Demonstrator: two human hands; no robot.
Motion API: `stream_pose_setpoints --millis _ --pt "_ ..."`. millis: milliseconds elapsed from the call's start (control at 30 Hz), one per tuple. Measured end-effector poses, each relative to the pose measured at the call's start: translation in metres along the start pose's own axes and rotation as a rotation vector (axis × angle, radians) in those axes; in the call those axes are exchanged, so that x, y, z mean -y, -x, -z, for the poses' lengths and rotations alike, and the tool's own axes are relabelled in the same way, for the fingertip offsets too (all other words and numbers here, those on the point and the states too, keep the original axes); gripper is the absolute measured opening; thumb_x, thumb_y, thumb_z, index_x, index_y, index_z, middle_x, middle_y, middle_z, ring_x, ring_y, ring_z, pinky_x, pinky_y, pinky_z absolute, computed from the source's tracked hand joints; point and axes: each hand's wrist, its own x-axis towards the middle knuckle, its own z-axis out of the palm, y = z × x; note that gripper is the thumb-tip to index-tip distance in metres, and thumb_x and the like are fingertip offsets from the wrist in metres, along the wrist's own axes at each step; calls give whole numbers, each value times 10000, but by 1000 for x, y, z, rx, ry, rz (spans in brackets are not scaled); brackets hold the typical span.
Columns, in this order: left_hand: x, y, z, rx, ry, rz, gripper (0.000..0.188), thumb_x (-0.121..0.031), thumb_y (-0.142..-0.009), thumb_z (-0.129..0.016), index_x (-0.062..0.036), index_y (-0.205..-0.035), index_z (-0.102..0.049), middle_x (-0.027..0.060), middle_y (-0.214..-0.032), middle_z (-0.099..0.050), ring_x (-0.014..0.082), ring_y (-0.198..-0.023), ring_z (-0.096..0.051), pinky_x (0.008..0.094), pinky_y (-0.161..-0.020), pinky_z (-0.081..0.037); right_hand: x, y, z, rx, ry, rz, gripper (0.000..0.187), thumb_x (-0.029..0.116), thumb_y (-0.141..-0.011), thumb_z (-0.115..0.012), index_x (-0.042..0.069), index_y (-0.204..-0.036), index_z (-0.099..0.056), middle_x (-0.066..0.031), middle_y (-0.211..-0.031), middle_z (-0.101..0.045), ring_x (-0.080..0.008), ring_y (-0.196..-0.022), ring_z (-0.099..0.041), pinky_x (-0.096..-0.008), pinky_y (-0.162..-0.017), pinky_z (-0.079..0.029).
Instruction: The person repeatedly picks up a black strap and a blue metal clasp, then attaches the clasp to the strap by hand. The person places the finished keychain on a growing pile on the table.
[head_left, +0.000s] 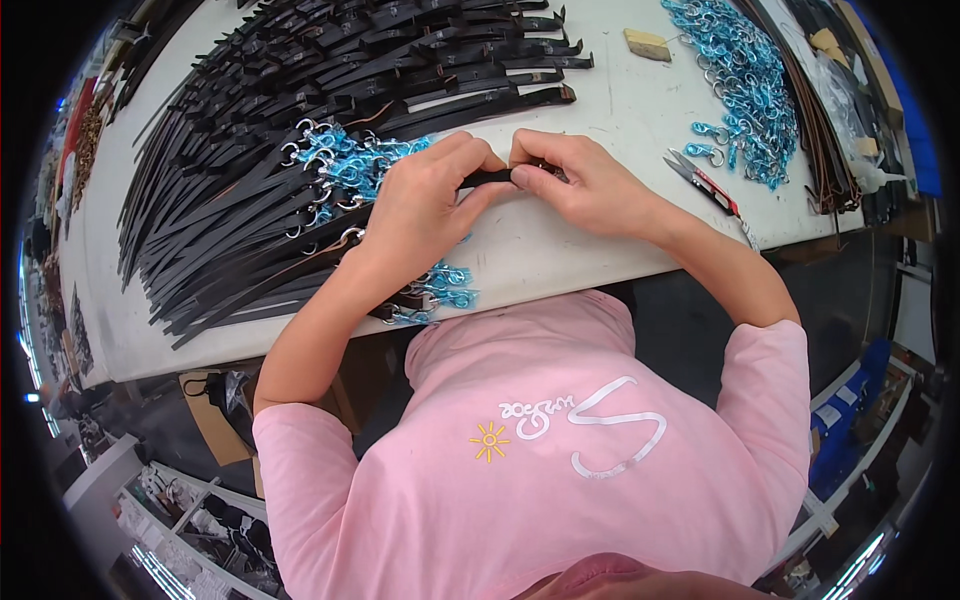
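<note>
Over the near part of the table, my left hand and my right hand meet at a black strap. Both hands pinch it between thumb and fingers, the right one close to its end. Part of the strap is hidden behind my fingers. Beside and under my left hand lie metal clasps in blue wrap, on top of black straps. More blue-wrapped clasps show below my left wrist, near the table's front edge. A large heap of black straps spreads across the left and far side.
Red-and-black scissors lie right of my right hand. Beyond them is a pile of blue-wrapped metal clasps, with brown straps along the right edge. A yellowish block sits at the back of the white table.
</note>
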Motion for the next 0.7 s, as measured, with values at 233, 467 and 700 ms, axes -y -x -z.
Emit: stream_pose_setpoints --millis 233,467,700 --pt "-11 1 10 -38 -14 -26 153 -57 -841 -777 9 -949 -691 72 -871 -692 162 -678 -630 273 -550 -467 -7 -5 13 184 -279 -30 208 219 -1043 -530 36 -949 -561 4 -816 -558 -95 -755 -479 -290 -708 -418" --pt "-14 -4 32 127 232 87 182 -96 -907 -711 30 -1036 -687 20 -827 -673 94 -701 -582 234 -592 -447 4 1 21 195 -353 9 261 273 -1070 -507 43 -965 -574 17 -856 -567 -74 -792 -474 -246 -743 -417" --pt "-1 -13 36 449 645 419 220 -136 -963 -599 1 -1108 -693 -4 -809 -648 24 -648 -504 191 -592 -425 5 1 16 131 -208 6 257 245 -1047 -540 18 -936 -586 4 -824 -565 -86 -772 -479 -254 -726 -422"
